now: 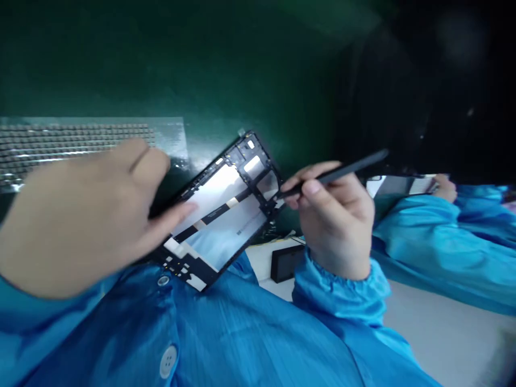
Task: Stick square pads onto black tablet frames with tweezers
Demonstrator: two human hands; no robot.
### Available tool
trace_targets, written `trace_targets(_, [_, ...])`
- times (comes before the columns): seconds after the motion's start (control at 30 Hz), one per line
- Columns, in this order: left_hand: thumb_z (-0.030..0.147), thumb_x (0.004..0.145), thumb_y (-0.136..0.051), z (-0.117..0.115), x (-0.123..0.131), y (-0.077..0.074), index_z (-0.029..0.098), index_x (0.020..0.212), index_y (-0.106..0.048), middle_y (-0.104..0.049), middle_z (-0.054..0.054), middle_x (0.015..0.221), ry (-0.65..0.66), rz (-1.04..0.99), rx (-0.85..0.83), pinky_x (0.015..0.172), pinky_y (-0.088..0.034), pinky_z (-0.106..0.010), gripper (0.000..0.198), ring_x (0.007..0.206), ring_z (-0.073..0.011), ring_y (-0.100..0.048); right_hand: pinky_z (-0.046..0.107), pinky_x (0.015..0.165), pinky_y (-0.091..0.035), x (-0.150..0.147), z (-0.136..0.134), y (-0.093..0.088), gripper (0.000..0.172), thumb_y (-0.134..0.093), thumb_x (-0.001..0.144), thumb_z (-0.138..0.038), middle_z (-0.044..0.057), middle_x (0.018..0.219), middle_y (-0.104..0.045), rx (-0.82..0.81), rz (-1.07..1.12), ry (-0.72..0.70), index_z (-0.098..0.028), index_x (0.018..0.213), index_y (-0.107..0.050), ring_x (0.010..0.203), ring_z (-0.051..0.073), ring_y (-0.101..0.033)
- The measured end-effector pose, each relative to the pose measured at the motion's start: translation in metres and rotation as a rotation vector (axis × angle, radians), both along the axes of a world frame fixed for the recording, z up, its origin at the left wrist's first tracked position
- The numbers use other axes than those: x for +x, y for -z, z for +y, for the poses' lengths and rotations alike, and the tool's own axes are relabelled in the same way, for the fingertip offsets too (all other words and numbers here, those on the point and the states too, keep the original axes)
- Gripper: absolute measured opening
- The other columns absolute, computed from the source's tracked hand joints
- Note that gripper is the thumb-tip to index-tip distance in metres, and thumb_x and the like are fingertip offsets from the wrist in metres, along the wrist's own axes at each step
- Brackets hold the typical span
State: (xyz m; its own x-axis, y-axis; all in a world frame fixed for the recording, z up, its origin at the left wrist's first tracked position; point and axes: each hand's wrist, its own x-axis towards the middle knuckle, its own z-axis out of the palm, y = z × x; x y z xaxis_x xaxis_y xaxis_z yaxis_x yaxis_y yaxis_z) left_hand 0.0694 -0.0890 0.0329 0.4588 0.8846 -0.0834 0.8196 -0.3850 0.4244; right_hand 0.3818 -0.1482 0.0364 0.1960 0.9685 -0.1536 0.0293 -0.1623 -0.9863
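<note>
A phone frame with its inner side facing up is tilted in front of my chest. It has a black border, a shiny silver middle and a dark strip across it. My left hand grips its left edge, thumb over the inner face and fingers curled behind. Between thumb and fingers of my right hand is a pair of black tweezers. Their tip meets the frame's right edge near a corner, mostly hidden by my fingers. Whether the tip holds a small part I cannot tell.
A clear sheet with rows of small parts lies on the green mat at the left. A black box-like object sits below my right wrist. At the right, another person's blue sleeve and hand are near a pale object.
</note>
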Motion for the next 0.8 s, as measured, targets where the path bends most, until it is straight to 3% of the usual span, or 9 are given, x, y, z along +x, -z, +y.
trace_targets(0.07, [0.089,0.093,-0.039,-0.028,0.013,-0.001,0.02,0.101,-0.062,-0.055,-0.01,0.092,0.163,0.171,0.05,0.068,-0.062,-0.048,0.074,0.076,-0.0278,-0.064,0.025,0.06,-0.056,0.018,-0.034,0.009,0.022,-0.088,0.093,-0.039,-0.001,0.087,-0.077,-0.084,-0.065,0.06,-0.023,0.097,-0.072,0.066,0.012,-0.065])
trace_targets(0.13, [0.084,0.096,-0.033,-0.042,0.021,0.001,0.02,0.108,-0.058,-0.058,-0.014,0.1,0.263,0.233,0.09,0.058,-0.059,-0.044,0.069,0.084,-0.0329,-0.067,0.027,0.066,-0.061,0.027,-0.055,0.024,0.022,-0.084,0.097,-0.041,0.0,0.092,-0.078,-0.055,-0.128,0.093,-0.024,0.102,-0.071,0.072,0.013,-0.07])
trace_targets(0.23, [0.086,0.098,-0.02,-0.044,0.023,0.005,0.021,0.114,-0.054,-0.061,-0.017,0.107,0.26,0.225,0.081,0.067,-0.065,-0.049,0.075,0.096,-0.0358,-0.07,0.03,0.079,-0.067,0.028,-0.064,0.045,0.017,-0.079,0.101,-0.038,0.001,0.099,-0.079,0.098,-0.203,0.117,-0.026,0.109,-0.069,0.092,0.016,-0.079])
trace_targets(0.33, [0.088,0.097,-0.013,-0.039,0.022,0.006,0.021,0.115,-0.053,-0.062,-0.016,0.107,0.239,0.252,0.054,0.073,-0.066,-0.051,0.08,0.099,-0.0361,-0.069,0.03,0.084,-0.068,0.025,-0.063,0.053,0.01,-0.075,0.104,-0.029,0.001,0.102,-0.078,0.168,-0.214,0.085,-0.026,0.111,-0.069,0.098,0.016,-0.08])
trace_targets(0.57, [0.091,0.094,-0.017,-0.04,0.017,0.008,0.023,0.116,-0.052,-0.057,-0.015,0.106,0.218,0.229,-0.033,0.073,-0.063,-0.058,0.079,0.096,-0.0387,-0.066,0.036,0.087,-0.068,0.027,-0.062,0.051,0.013,-0.067,0.106,-0.018,0.003,0.105,-0.076,0.22,-0.264,0.016,-0.026,0.116,-0.066,0.101,0.017,-0.078])
trace_targets(0.7, [0.091,0.093,-0.025,-0.039,0.016,0.007,0.023,0.127,-0.055,-0.059,-0.017,0.111,0.188,0.212,-0.048,0.076,-0.062,-0.063,0.082,0.1,-0.0431,-0.066,0.049,0.092,-0.066,0.027,-0.063,0.04,0.024,-0.071,0.098,-0.012,0.006,0.109,-0.08,0.371,-0.575,-0.074,-0.028,0.116,-0.072,0.105,0.025,-0.078])
trace_targets(0.8, [0.087,0.095,-0.029,-0.046,0.021,0.005,0.023,0.141,-0.055,-0.061,-0.02,0.117,0.149,0.207,-0.051,0.089,-0.062,-0.065,0.083,0.11,-0.045,-0.065,0.051,0.088,-0.065,0.025,-0.081,0.027,0.019,-0.064,0.097,-0.014,0.007,0.113,-0.08,0.393,-0.669,0.071,-0.029,0.102,-0.075,0.104,0.028,-0.078])
